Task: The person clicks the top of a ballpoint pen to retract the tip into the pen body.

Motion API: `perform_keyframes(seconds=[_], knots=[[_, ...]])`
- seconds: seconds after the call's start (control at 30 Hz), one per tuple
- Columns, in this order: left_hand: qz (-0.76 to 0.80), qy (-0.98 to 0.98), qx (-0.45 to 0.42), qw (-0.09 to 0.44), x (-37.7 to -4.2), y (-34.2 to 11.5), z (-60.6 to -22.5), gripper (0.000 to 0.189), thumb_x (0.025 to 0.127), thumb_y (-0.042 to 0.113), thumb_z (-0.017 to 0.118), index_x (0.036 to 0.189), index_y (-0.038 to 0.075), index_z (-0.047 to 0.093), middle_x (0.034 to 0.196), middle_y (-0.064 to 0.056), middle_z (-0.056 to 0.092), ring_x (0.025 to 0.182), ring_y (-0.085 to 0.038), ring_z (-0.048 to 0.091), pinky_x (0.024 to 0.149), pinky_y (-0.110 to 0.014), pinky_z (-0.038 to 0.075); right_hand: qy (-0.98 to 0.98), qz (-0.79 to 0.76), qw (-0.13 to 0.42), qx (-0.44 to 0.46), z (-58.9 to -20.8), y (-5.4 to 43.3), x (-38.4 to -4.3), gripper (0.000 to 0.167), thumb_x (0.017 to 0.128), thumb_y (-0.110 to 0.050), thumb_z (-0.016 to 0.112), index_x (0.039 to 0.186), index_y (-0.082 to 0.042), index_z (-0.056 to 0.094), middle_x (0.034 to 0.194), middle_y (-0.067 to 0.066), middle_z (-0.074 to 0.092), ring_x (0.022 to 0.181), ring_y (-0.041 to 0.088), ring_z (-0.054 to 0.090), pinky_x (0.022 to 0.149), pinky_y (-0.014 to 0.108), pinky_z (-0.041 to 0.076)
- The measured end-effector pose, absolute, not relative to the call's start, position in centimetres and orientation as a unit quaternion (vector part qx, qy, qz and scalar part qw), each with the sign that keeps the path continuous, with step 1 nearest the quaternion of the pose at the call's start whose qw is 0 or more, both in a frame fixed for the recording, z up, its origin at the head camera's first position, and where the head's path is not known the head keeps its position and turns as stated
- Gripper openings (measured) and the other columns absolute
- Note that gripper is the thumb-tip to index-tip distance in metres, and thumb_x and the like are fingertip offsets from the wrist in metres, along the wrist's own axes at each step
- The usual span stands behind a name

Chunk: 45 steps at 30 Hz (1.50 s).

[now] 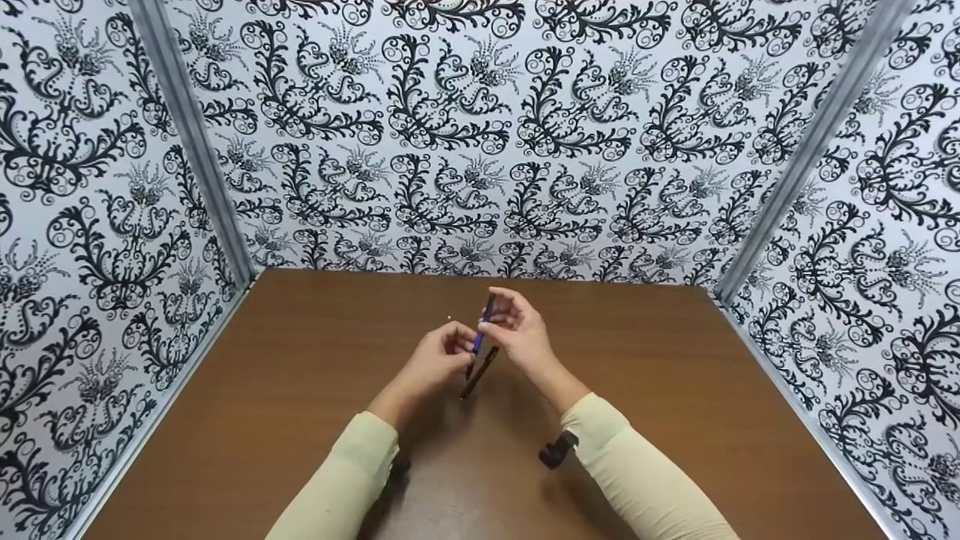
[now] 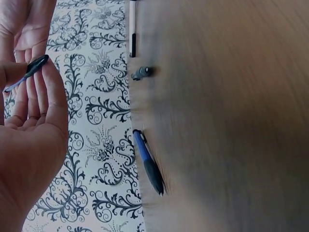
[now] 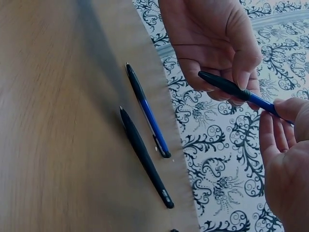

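Both hands hold one blue pen with a black grip (image 3: 224, 86) above the table, tilted between them. My left hand (image 1: 439, 356) pinches its black grip between thumb and fingers. Farther along, my right hand (image 1: 521, 330) pinches the blue barrel, with a fingertip at the pen's upper end in the head view. Below the hands, a black pen (image 3: 145, 157) lies on the table. Beside it, roughly parallel, lies another blue pen with a black grip (image 3: 147, 111), its tip pointing the same way.
A brown wooden table (image 1: 300, 390) stands before patterned black-and-white walls (image 1: 480, 135). In the left wrist view, a small dark piece (image 2: 142, 73) and a slim white-and-black object (image 2: 133, 29) lie near the table's edge. A black device (image 1: 559, 450) sits at the right sleeve.
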<state>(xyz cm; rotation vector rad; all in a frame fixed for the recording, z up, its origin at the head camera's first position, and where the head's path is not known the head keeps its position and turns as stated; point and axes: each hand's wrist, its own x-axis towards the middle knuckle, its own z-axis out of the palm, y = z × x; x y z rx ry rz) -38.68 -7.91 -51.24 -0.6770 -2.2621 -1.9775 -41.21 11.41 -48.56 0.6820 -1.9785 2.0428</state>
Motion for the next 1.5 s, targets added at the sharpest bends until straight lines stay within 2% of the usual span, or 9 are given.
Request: perform_keyframes(seconds=[0.17, 0.37, 0.5, 0.63, 0.73, 0.93, 1.07, 1.27, 1.5], knots=[[-0.63, -0.749, -0.206, 0.024, -38.7, -8.9, -51.2, 0.027, 0.089, -0.009, 0.066, 0.115, -0.006, 0.069, 0.098, -0.007, 0.068, 0.086, -0.017, 0.063, 0.071, -0.024, 0.054, -0.665, 0.709, 0.105, 0.208, -49.1, 10.3, -41.4, 0.059, 0.089, 0.018, 0.079, 0.144, 0.007, 0.06, 0.116, 0.034, 0.069, 0.099, 0.023, 0.072, 0.091, 0.03, 0.061], [-0.615, -0.764, -0.195, 0.01, -38.7, -10.1, -51.3, 0.026, 0.092, -0.005, 0.066, 0.117, -0.003, 0.07, 0.098, -0.006, 0.068, 0.084, -0.017, 0.065, 0.067, -0.037, 0.059, -0.658, 0.729, 0.088, 0.166, -49.7, 9.1, -41.2, 0.061, 0.09, 0.016, 0.08, 0.147, 0.001, 0.061, 0.115, 0.026, 0.071, 0.101, 0.027, 0.071, 0.089, 0.03, 0.062], [-0.61, -0.769, -0.188, 0.015, -38.8, -10.8, -51.5, 0.027, 0.092, -0.006, 0.066, 0.119, -0.007, 0.069, 0.1, -0.012, 0.07, 0.086, -0.017, 0.065, 0.069, -0.041, 0.06, -0.658, 0.731, 0.09, 0.155, -49.9, 8.2, -41.3, 0.062, 0.09, 0.015, 0.08, 0.147, 0.0, 0.061, 0.114, 0.024, 0.071, 0.098, 0.022, 0.072, 0.089, 0.03, 0.062], [-0.612, -0.769, -0.183, 0.019, -38.7, -11.7, -51.6, 0.027, 0.094, -0.007, 0.067, 0.121, -0.009, 0.069, 0.105, -0.023, 0.071, 0.082, -0.02, 0.065, 0.064, -0.035, 0.057, -0.65, 0.738, 0.098, 0.152, -50.3, 7.0, -41.5, 0.062, 0.089, 0.016, 0.08, 0.146, 0.001, 0.061, 0.113, 0.021, 0.072, 0.097, 0.021, 0.072, 0.088, 0.029, 0.062], [-0.616, -0.768, -0.174, 0.023, -38.7, -12.4, -51.6, 0.025, 0.095, -0.007, 0.069, 0.12, -0.006, 0.071, 0.107, -0.026, 0.072, 0.081, -0.021, 0.065, 0.063, -0.031, 0.054, -0.639, 0.749, 0.099, 0.147, -50.7, 6.1, -41.7, 0.061, 0.088, 0.016, 0.081, 0.145, 0.001, 0.061, 0.111, 0.018, 0.072, 0.097, 0.02, 0.072, 0.087, 0.028, 0.061], [-0.603, -0.781, -0.155, 0.041, -38.3, -13.8, -51.4, 0.026, 0.092, -0.007, 0.068, 0.118, -0.003, 0.075, 0.105, -0.019, 0.074, 0.086, -0.018, 0.067, 0.068, -0.026, 0.054, -0.618, 0.77, 0.091, 0.131, -51.2, 4.4, -41.8, 0.061, 0.088, 0.017, 0.081, 0.144, 0.001, 0.061, 0.108, 0.015, 0.072, 0.094, 0.019, 0.072, 0.085, 0.028, 0.061], [-0.588, -0.794, -0.146, 0.054, -38.2, -14.7, -51.4, 0.027, 0.092, -0.007, 0.069, 0.117, -0.001, 0.077, 0.103, -0.015, 0.074, 0.087, -0.02, 0.067, 0.064, -0.025, 0.053, -0.607, 0.78, 0.087, 0.122, -51.5, 3.3, -41.9, 0.061, 0.088, 0.018, 0.08, 0.144, 0.002, 0.061, 0.11, 0.021, 0.071, 0.094, 0.019, 0.071, 0.085, 0.03, 0.064], [-0.563, -0.811, -0.139, 0.076, -38.3, -16.4, -51.8, 0.028, 0.093, -0.01, 0.069, 0.117, 0.001, 0.079, 0.1, -0.012, 0.074, 0.089, -0.022, 0.067, 0.069, -0.026, 0.055, -0.593, 0.794, 0.088, 0.105, -51.9, 1.4, -42.0, 0.06, 0.089, 0.019, 0.078, 0.144, 0.004, 0.059, 0.116, 0.028, 0.07, 0.096, 0.021, 0.071, 0.084, 0.028, 0.063], [-0.529, -0.832, -0.138, 0.097, -38.5, -17.9, -52.1, 0.029, 0.094, -0.011, 0.071, 0.117, 0.003, 0.08, 0.099, -0.008, 0.074, 0.09, -0.021, 0.067, 0.078, -0.032, 0.056, -0.581, 0.804, 0.088, 0.086, -52.5, -0.5, -42.3, 0.058, 0.089, 0.02, 0.076, 0.142, 0.004, 0.06, 0.112, 0.021, 0.073, 0.095, 0.02, 0.071, 0.083, 0.026, 0.062]])
